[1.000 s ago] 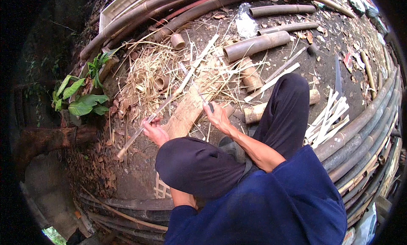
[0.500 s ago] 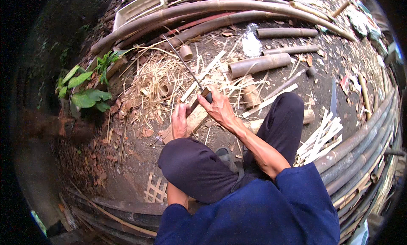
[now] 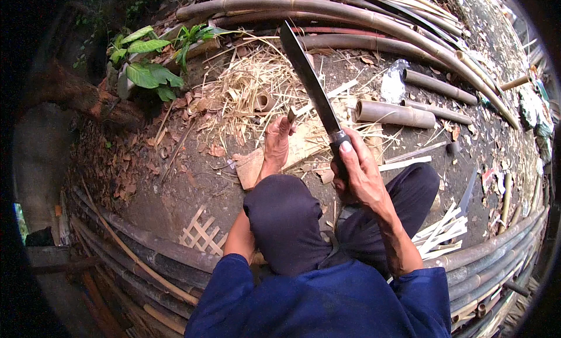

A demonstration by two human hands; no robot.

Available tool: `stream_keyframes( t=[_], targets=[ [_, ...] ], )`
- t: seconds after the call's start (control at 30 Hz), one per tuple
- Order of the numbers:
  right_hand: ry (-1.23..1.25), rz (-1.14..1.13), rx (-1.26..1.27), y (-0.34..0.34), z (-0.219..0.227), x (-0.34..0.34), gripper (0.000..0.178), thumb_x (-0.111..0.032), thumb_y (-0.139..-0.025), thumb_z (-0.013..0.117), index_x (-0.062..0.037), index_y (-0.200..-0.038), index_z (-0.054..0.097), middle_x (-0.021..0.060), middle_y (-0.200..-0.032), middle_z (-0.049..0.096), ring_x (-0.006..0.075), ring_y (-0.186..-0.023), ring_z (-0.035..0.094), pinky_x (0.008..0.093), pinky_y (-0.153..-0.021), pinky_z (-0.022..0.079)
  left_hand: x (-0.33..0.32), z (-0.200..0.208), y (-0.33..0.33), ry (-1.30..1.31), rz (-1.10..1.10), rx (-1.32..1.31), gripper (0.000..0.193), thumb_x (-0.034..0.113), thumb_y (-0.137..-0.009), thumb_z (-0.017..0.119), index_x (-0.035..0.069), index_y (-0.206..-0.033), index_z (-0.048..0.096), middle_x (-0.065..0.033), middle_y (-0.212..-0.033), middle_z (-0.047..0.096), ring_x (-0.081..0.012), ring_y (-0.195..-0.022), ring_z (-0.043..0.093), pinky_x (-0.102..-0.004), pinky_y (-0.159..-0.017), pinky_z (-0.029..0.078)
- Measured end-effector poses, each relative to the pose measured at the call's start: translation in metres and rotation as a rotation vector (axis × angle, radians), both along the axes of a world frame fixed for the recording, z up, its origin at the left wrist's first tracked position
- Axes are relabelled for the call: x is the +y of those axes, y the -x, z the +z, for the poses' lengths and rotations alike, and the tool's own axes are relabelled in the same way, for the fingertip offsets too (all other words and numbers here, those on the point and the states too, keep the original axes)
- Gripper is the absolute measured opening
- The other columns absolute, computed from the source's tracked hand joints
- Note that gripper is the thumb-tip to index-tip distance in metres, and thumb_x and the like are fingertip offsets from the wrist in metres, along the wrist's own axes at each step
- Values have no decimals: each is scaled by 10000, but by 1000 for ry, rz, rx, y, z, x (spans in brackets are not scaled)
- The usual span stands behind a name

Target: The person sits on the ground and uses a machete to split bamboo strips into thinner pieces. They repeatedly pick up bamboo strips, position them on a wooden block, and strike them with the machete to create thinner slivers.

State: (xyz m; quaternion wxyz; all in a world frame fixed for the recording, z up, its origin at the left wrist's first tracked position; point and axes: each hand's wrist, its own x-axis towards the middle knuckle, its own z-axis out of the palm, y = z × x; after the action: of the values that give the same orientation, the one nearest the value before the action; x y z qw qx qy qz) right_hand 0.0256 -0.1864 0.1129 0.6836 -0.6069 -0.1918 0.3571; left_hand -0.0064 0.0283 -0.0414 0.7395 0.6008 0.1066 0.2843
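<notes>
My right hand (image 3: 359,171) is wrapped round the black handle of a machete (image 3: 311,78). Its long dark blade points up and away, tilted to the left, above the ground. In my left hand (image 3: 277,142) is a short bamboo piece (image 3: 291,113), seen nearly end-on between thumb and fingers. Blade and bamboo piece look apart. Below both hands lies a flat pale wooden block (image 3: 250,167), partly behind my left forearm and knee. Heaped beyond it are thin bamboo shavings (image 3: 236,87).
Long bamboo poles (image 3: 245,6) lie across the far side, with shorter cut lengths (image 3: 394,113) nearer. Split white strips (image 3: 441,233) and a saw-like blade (image 3: 468,192) are at right. A woven lattice (image 3: 204,233) and more poles (image 3: 166,244) lie near left; a leafy plant (image 3: 143,75) grows far left.
My right hand has lifted the machete off the bamboo piece and moved right, swinging the blade upright. My left hand, with the bamboo piece, has shifted away from it. The view has turned.
</notes>
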Motion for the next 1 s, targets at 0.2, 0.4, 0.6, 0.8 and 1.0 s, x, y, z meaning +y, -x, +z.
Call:
stream_keyframes(
  t=[0.2, 0.4, 0.6, 0.8, 1.0],
  targets=[
    [-1, 27, 66, 5, -5, 4, 379, -309, -1035, 422, -48, -1310, 431, -40, -667, 423, 52, -517, 396, 246, -459, 348, -7, 5, -4, -33, -1, -3, 554, 585, -915, 518, 47, -805, 592, 4, -726, 513, -96, -717, 443, -268, -661, 340],
    [30, 49, 39, 3, -13, 7, 410, -345, -1028, 418, -115, -1366, 392, 10, -674, 464, 73, -474, 405, 220, -437, 338, -8, 3, -4, -30, -18, 6, 529, 571, -900, 550, 55, -794, 602, 23, -725, 531, -80, -702, 439, -262, -654, 339],
    [72, 70, 110, 3, 5, 6, 390, -315, -1027, 427, -80, -1338, 429, -11, -680, 453, 69, -507, 423, 243, -448, 353, -8, 0, -4, 35, -18, -18, 489, 526, -919, 561, 63, -766, 591, 31, -706, 524, -79, -693, 439, -255, -654, 339],
    [62, 12, 48, 11, -8, 9, 364, -294, -1030, 428, -61, -1309, 450, -26, -669, 457, 70, -529, 449, 262, -466, 376, -11, -4, -6, 49, -9, -5, 497, 532, -919, 561, 67, -744, 582, 34, -699, 510, -73, -681, 420, -247, -644, 328],
    [232, -75, -471, 17, 3, 8, 346, -216, -992, 494, -73, -1302, 438, 199, -827, 622, 343, -709, 645, 402, -670, 482, -17, 16, -10, 23, 5, -8, 524, 569, -895, 580, 63, -756, 576, 25, -693, 499, -72, -681, 409, -248, -643, 322]
  ],
)
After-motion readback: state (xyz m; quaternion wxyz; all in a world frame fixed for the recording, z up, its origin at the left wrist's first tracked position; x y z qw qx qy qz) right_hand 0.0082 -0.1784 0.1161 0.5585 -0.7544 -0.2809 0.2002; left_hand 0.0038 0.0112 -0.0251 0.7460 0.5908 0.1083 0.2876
